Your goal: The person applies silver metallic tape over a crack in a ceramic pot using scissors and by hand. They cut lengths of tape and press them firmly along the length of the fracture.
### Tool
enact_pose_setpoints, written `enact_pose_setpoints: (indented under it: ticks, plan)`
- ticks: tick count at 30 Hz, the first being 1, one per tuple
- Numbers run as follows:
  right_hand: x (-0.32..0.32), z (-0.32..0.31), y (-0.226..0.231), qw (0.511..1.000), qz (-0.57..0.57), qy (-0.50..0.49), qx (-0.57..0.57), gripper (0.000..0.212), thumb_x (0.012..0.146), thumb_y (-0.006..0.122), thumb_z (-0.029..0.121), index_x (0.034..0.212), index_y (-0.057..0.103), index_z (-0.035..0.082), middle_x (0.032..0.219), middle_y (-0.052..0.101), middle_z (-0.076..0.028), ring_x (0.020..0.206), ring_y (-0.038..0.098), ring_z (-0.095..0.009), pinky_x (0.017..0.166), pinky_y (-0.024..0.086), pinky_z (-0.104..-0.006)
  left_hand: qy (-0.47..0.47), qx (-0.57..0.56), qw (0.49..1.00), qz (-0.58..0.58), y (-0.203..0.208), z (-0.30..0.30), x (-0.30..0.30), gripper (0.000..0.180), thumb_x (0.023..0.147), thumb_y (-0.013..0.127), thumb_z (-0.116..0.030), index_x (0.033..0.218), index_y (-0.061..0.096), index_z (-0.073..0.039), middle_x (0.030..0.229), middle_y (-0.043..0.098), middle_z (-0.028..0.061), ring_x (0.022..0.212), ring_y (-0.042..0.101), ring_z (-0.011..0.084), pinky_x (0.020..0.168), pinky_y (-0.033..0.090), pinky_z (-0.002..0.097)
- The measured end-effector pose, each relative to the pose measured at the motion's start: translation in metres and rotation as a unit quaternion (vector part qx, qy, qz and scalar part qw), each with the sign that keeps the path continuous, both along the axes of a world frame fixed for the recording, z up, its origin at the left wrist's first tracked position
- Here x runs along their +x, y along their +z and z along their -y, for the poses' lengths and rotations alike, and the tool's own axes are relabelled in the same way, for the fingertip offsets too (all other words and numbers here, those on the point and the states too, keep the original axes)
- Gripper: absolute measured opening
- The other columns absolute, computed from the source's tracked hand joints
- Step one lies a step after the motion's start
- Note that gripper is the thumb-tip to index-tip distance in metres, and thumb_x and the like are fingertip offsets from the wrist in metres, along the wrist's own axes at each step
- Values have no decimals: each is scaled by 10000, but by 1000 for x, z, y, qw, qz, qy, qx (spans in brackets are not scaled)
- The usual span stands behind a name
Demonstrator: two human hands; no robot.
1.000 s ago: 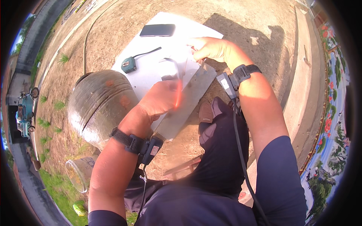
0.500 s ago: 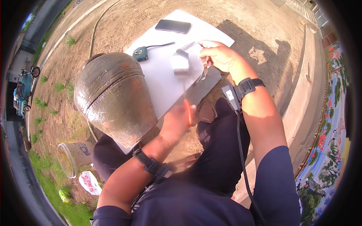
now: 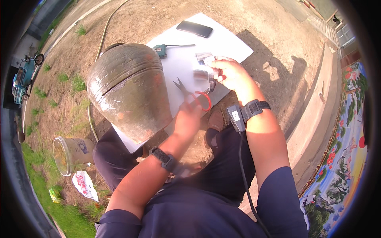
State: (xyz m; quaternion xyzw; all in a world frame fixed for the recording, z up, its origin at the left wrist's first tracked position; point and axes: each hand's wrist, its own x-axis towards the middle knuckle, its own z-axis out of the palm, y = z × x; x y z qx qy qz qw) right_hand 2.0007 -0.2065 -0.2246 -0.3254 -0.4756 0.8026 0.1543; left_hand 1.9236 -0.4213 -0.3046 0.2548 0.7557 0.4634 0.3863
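My left hand [image 3: 188, 118], smeared by motion, is at the red-handled scissors [image 3: 193, 94], and its fingers appear closed about one handle loop. Their blades stand apart and point up and left over a white board [image 3: 180, 71]. To the right, my right hand [image 3: 232, 73] pinches a shiny silver foil-like strip [image 3: 202, 73], curved round, with a see-through edge; its exact kind is unclear. Left of my hands, a large rounded grey-brown pot [image 3: 129, 91] lies against the board, with a dark line across it. A teal tape measure [image 3: 160, 50] sits beside it, its dark strip out.
A black phone [image 3: 194, 29] lies at the board's far end. At the lower left stand a translucent bucket [image 3: 71, 154] and a white bag [image 3: 84, 185]. A hose [image 3: 104, 33] crosses the dirt. On the right run a concrete ledge [image 3: 313, 107] and a painted wall [image 3: 337, 166].
My left hand has risen with the scissors, whose spread blades now show over the board. The silver strip has turned and drawn in closer to my right hand. The whole view has shifted slightly.
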Motion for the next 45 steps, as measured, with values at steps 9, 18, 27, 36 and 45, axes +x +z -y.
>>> enact_pose_setpoints:
  ticks: [9,18,27,36,45]
  plan:
    - [-1,20,-4,999,-15,-30,-14,126,897,681,167,996,665,92,826,628,35,685,541,-48,522,348,-205,60,4,997,-47,62,-14,5,452,870,573,-195,1274,511,-1,1126,644,279,1070,619,452,939,472,483]
    - [-4,20,-11,999,-35,-15,-11,220,889,686,188,1078,686,75,885,658,11,712,576,-79,564,419,-228,27,44,989,-135,93,-27,5,516,891,655,-301,1259,571,51,1136,656,230,1037,645,305,909,505,373]
    - [-7,33,8,996,-28,-65,-45,288,890,703,213,1127,709,49,988,691,-53,857,656,-162,741,533,-284,17,16,999,-24,111,-51,-10,384,881,721,-288,1062,624,36,902,715,121,795,680,147,699,560,295]
    - [-15,28,-9,993,21,-113,16,246,949,644,273,1067,693,63,845,699,-30,663,630,-106,544,457,-218,49,50,998,-9,94,-52,-11,269,910,636,-214,954,659,51,750,688,145,636,661,205,625,531,345]
    - [-22,33,-8,990,6,-138,30,229,938,648,259,1039,691,58,798,688,-24,601,593,-90,500,420,-202,36,83,995,-40,73,-50,-23,288,886,660,-205,936,633,77,782,651,89,647,638,139,537,530,293]
